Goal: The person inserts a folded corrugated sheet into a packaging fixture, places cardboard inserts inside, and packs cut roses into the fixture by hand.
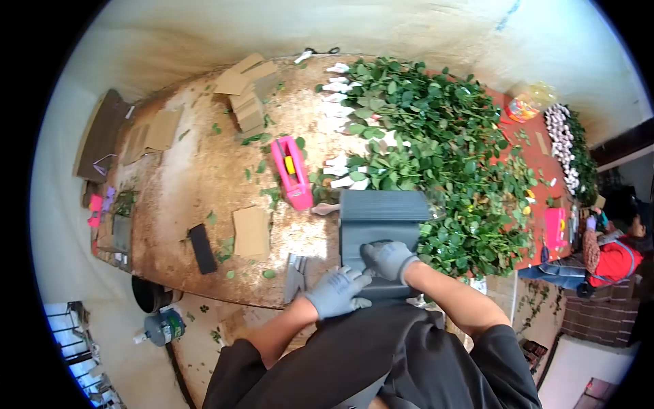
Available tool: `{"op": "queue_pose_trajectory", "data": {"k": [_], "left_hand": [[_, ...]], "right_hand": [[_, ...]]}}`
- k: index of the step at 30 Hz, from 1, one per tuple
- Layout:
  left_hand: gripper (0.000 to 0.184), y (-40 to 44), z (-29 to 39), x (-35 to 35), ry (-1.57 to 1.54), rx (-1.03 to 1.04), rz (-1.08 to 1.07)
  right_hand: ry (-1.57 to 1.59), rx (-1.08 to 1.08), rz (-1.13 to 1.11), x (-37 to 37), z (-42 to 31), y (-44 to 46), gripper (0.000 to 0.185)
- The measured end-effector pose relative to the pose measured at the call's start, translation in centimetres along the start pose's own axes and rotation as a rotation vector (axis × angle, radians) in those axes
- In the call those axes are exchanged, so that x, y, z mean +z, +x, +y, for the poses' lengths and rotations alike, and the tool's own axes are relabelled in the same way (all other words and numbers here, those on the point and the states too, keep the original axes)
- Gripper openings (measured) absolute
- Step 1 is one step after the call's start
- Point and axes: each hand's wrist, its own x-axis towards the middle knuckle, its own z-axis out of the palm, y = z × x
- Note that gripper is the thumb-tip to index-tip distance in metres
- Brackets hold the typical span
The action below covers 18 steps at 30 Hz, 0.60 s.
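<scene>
My left hand (337,292), in a grey glove, lies at the lower left edge of a dark grey ribbed mat (385,208), its fingers spread toward the right. My right hand (388,260), also gloved, rests on the middle of the mat with its fingers bent; what they hold, if anything, is hidden. Just left of the mat's top sits a single pale wrapped bud (325,209). Beside my left hand stands a grey metal piece (295,276). Green leafy stems (470,204) with white-wrapped heads (337,87) lie beyond and right of the mat.
On the brown table (184,225) are a pink tape dispenser (291,174), cardboard pieces (251,233), a dark block (202,249) and scissors (323,51). A clear container (528,102) stands at the back right. Another person in red (616,262) is at the far right.
</scene>
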Motion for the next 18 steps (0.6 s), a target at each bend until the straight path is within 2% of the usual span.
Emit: {"op": "queue_pose_trajectory", "data": {"k": [1,2,3,4,5,6,8,9,11,14,18], "left_hand": [[0.047,0.1,-1.2,-1.4,-0.199,-0.002,-0.047],[0.051,0.6,-2.7,-3.3,-0.314,-0.291,-0.205],[0.048,0.4,-3.3,-5.6,-0.308,-0.494,-0.039],[0.048,-0.9,-7.1,-4.0,0.020,-0.486,0.286],[0.044,-2.0,-10.5,-4.4,0.241,-0.548,0.388],[0.066,-3.0,-12.7,-5.2,0.425,-0.812,0.237],[0.085,-4.6,-14.7,-6.7,0.471,-1.102,0.218],[0.085,-5.1,-15.2,-6.4,0.474,-1.099,0.219],[0.102,-6.3,-16.4,-4.4,0.516,-1.297,0.229],[0.108,-6.7,-16.7,-2.6,0.452,-1.402,0.184],[0.107,-7.5,-17.1,-1.4,0.509,-1.396,0.289]], "right_hand": [[0.003,0.008,0.009,0.0,-0.1,-0.1,0.042],[-0.002,0.019,-0.013,0.3,0.2,0.1,0.045],[0.003,0.009,-0.011,0.0,0.1,0.2,0.045],[-0.001,0.029,-0.030,-0.4,-0.2,0.0,0.048],[-0.006,0.051,-0.049,-0.7,-0.5,-0.2,0.051],[-0.005,0.042,-0.060,-0.9,-0.6,-0.2,0.053],[-0.004,0.041,-0.057,-0.5,-0.2,0.1,0.054],[-0.004,0.039,-0.066,-0.3,-0.1,0.1,0.055],[-0.001,0.036,-0.065,-0.5,-0.1,0.1,0.055],[0.005,0.027,-0.080,-1.0,-0.5,-0.2,0.053],[-0.001,0.032,-0.086,-0.8,-0.1,0.0,0.051]]}}
